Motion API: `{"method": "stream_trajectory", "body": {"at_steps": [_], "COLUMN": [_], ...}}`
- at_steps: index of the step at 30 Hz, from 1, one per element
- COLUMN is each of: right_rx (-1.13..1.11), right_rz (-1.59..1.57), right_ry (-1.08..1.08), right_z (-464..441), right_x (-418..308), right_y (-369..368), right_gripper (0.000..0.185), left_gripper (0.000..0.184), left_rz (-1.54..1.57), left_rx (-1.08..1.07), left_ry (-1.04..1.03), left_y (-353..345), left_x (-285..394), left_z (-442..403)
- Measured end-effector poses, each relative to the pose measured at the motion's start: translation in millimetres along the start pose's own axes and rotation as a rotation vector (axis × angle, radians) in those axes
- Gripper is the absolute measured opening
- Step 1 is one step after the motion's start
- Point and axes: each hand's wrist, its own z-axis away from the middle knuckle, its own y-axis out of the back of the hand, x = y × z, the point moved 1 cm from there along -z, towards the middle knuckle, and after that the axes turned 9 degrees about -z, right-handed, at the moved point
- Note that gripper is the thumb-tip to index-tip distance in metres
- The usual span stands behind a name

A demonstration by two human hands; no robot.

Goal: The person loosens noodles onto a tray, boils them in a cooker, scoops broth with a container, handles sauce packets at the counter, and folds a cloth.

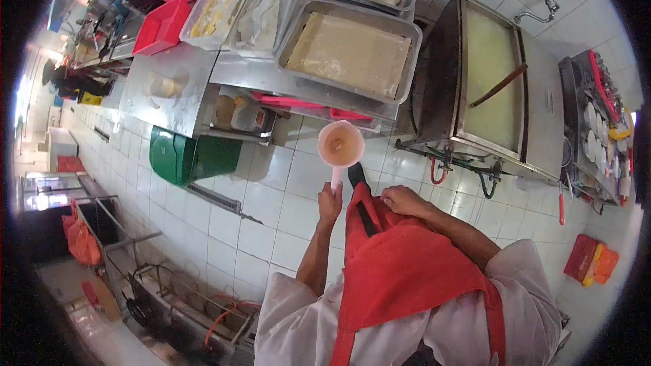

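Note:
My left hand (329,203) is wrapped round the handle of a pale pink water dipper (341,144). Its round cup is held out over the floor, and a little liquid appears to lie in the bottom. My right hand (401,200) is curled closed against the red apron (413,264) at waist height; whatever its fingers hold, if anything, is hidden. Just beyond the dipper, a metal tray (415,44) with a flat beige sheet (352,51) in it rests at the counter's edge.
Right of the counter stands a steel vat (461,68) of pale liquid with a wooden stick (498,86) across it. Plastic tubs (264,17) and a red bin (161,25) sit at the back left. A green bin (173,156) stands under the steel table (196,71).

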Motion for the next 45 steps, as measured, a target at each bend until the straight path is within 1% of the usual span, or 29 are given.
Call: {"method": "stream_trajectory", "body": {"at_steps": [1, 3, 4, 6, 8, 9, 11, 12, 14, 15, 17, 20, 21, 23, 24, 26, 27, 29, 30, 32, 33, 35, 36, 38, 39, 41, 42, 44, 45], "right_rx": [-0.009, 0.148, 0.145, 0.292, 0.274, 0.281, 0.209, 0.212, 0.388, 0.394, 0.266, 0.286, 0.290, 0.393, 0.401, 0.634, 0.638, 0.388, 0.396, 0.400, 0.405, 0.380, 0.380, 0.581, 0.578, 0.592, 0.590, 0.594, 0.597], "right_rz": [-0.001, 0.267, 0.262, 0.295, 0.406, 0.405, 0.422, 0.424, 0.388, 0.394, 0.562, 0.542, 0.547, 0.584, 0.591, 0.376, 0.381, -0.167, -0.163, -0.351, -0.350, -0.505, -0.505, -0.155, -0.155, 0.090, 0.087, 0.043, 0.047], "right_ry": [0.012, 0.112, 0.119, 0.164, 0.431, 0.430, 0.299, 0.298, 0.398, 0.398, 0.163, 0.121, 0.114, 0.254, 0.253, 0.343, 0.343, 0.139, 0.143, 0.264, 0.268, 0.202, 0.206, 0.292, 0.298, 0.364, 0.364, 0.262, 0.270], "right_z": [1.2, 2.1, 3.7, 3.5, -3.0, -4.9, 1.6, 0.1, -6.2, -1.2, 21.7, 49.1, 54.4, 66.1, 70.9, 87.4, 96.8, 112.3, 113.1, 112.1, 111.5, 114.6, 117.1, 125.8, 127.1, 127.8, 126.4, 120.5, 117.2], "right_x": [-3.1, -10.0, -20.7, -45.2, -50.3, -56.1, -82.5, -72.2, -53.8, -47.3, -49.2, -52.9, -46.6, -34.9, -29.1, -32.4, -35.2, -43.1, -39.4, -35.8, -34.5, -41.6, -47.0, -70.3, -78.7, -90.9, -90.5, -88.3, -86.3], "right_y": [0.5, 6.4, 13.5, 34.1, 40.8, 42.6, 50.2, 43.1, 30.0, 28.3, 30.9, 37.7, 38.2, 44.9, 50.1, 68.8, 78.7, 101.1, 105.9, 113.3, 116.1, 122.4, 123.9, 127.2, 127.2, 125.9, 125.9, 129.8, 132.0], "right_gripper": [0.017, 0.016, 0.016, 0.014, 0.014, 0.014, 0.015, 0.015, 0.019, 0.019, 0.021, 0.021, 0.021, 0.020, 0.020, 0.013, 0.013, 0.018, 0.018, 0.017, 0.017, 0.016, 0.016, 0.017, 0.017, 0.018, 0.018, 0.018, 0.018], "left_gripper": [0.034, 0.033, 0.033, 0.032, 0.032, 0.031, 0.031, 0.031, 0.030, 0.029, 0.030, 0.031, 0.031, 0.032, 0.032, 0.032, 0.032, 0.032, 0.031, 0.031, 0.031, 0.031, 0.032, 0.032, 0.032, 0.032, 0.032, 0.033, 0.033], "left_rz": [-0.007, -0.033, -0.040, -0.019, -0.061, -0.096, -0.104, -0.110, -0.079, -0.049, -0.028, -0.015, -0.027, -0.027, -0.033, -0.027, -0.024, -0.020, -0.018, -0.010, -0.002, -0.003, -0.004, -0.003, -0.001, -0.013, -0.022, -0.021, -0.019], "left_rx": [0.010, -0.044, -0.041, -0.102, -0.115, -0.131, -0.116, -0.101, -0.152, -0.205, -0.193, -0.191, -0.195, -0.207, -0.214, -0.213, -0.220, -0.230, -0.241, -0.226, -0.218, -0.217, -0.219, -0.212, -0.208, -0.199, -0.198, -0.196, -0.189], "left_ry": [0.008, -0.011, -0.008, -0.019, -0.061, -0.095, -0.152, -0.203, -0.166, -0.124, -0.163, -0.229, -0.256, -0.271, -0.281, -0.292, -0.293, -0.286, -0.273, -0.290, -0.296, -0.301, -0.299, -0.297, -0.296, -0.284, -0.274, -0.266, -0.261], "left_y": [6.0, 21.2, 27.1, 36.7, 48.2, 50.8, 49.0, 47.8, 50.6, 50.1, 44.1, 33.5, 30.5, 26.6, 25.8, 28.3, 28.7, 27.9, 27.9, 29.3, 30.5, 36.3, 38.8, 40.0, 40.5, 37.8, 36.5, 38.6, 40.0], "left_x": [4.3, 20.9, 27.4, 41.6, 61.4, 69.1, 77.7, 82.2, 102.6, 111.6, 122.7, 131.6, 133.9, 137.5, 139.9, 148.3, 151.0, 152.7, 153.3, 155.0, 155.7, 160.7, 162.2, 161.2, 160.4, 157.3, 156.2, 157.9, 159.7], "left_z": [10.4, 32.9, 44.2, 64.5, 82.0, 90.8, 106.3, 114.1, 129.2, 134.8, 145.0, 154.7, 157.5, 162.5, 162.7, 163.0, 164.5, 163.9, 162.3, 158.6, 156.7, 152.8, 151.3, 149.0, 147.2, 143.1, 143.2, 144.1, 141.5]}}
